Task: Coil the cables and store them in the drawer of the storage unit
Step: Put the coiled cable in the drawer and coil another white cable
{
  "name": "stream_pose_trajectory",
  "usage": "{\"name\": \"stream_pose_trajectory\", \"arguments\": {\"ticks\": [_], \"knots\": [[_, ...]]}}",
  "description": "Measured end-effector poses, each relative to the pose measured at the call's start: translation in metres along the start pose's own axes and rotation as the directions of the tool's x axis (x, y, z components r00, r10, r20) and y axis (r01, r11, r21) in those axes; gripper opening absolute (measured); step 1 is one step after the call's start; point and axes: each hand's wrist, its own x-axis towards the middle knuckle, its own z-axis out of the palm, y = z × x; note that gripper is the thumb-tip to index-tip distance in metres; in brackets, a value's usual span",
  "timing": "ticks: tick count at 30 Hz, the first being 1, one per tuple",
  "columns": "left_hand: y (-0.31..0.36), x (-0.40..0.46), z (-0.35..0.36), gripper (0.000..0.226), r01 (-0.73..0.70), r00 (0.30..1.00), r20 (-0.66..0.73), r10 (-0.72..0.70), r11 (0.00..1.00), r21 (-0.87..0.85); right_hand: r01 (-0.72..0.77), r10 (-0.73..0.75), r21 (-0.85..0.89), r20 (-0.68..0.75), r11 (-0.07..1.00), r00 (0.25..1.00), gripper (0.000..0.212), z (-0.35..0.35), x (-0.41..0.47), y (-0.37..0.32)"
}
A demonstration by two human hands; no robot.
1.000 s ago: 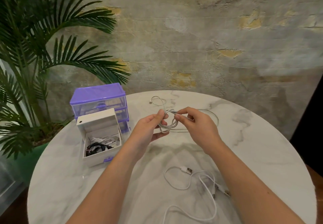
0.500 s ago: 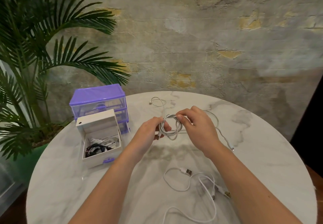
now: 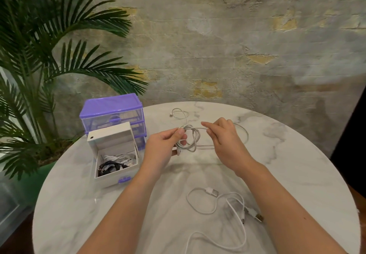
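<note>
The left hand pinches a half-wound white cable coil while the right hand pinches its loose strand (1 more white USB cable lies nearby) beside the open white drawer.

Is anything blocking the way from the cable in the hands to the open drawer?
Nothing visible. The coiled cable, held by the left hand, has only bare table between it and the open drawer, which already holds other cables.
</note>
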Motion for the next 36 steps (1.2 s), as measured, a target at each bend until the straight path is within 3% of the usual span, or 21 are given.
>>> {"name": "stream_pose_trajectory", "arguments": {"ticks": [8, 11, 16, 18, 20, 22, 24, 32, 36], "knots": [[0.004, 0.003, -0.006, 0.019, 0.059, 0.998, -0.024, -0.064, 0.983, -0.171, -0.092, 0.097, -0.188, 0.016, 0.978, 0.995, 0.033, -0.005, -0.001, 0.021], [0.004, 0.002, -0.007, 0.021, 0.062, 0.997, -0.028, -0.067, 0.985, -0.163, -0.18, 0.185, -0.146, 0.018, 0.973, 0.983, 0.037, -0.01, -0.001, 0.018], [0.003, 0.0, -0.007, 0.015, 0.084, 0.996, 0.014, -0.083, 0.991, -0.101, -0.246, 0.275, -0.256, 0.081, 0.935, 0.958, 0.041, -0.018, -0.002, 0.013], [0.004, -0.002, -0.006, 0.015, 0.09, 0.995, 0.05, -0.086, 0.992, -0.088, -0.32, 0.324, -0.075, 0.052, 0.944, 0.945, 0.037, -0.018, -0.001, 0.011], [0.003, -0.003, -0.004, 0.016, 0.091, 0.994, 0.07, -0.086, 0.993, -0.072, -0.366, 0.369, 0.227, 0.027, 0.903, 0.929, 0.033, -0.016, 0.001, 0.009], [0.003, -0.004, -0.002, 0.018, 0.105, 0.992, 0.077, -0.099, 0.991, -0.084, -0.404, 0.421, 0.506, 0.085, 0.762, 0.903, 0.03, -0.015, 0.002, 0.006], [0.003, -0.004, 0.0, 0.02, 0.119, 0.991, 0.079, -0.111, 0.986, -0.117, -0.415, 0.431, 0.677, 0.157, 0.609, 0.889, 0.02, -0.017, 0.001, 0.004], [0.002, -0.005, -0.002, 0.023, 0.161, 0.981, 0.133, -0.138, 0.971, -0.174, -0.354, 0.43, 0.77, 0.115, 0.531, 0.895, 0.021, -0.012, -0.002, 0.005], [0.001, -0.005, 0.0, 0.015, 0.17, 0.976, 0.163, -0.144, 0.973, -0.158, -0.35, 0.406, 0.867, 0.195, 0.354, 0.893, 0.02, -0.01, -0.003, 0.002]]}}
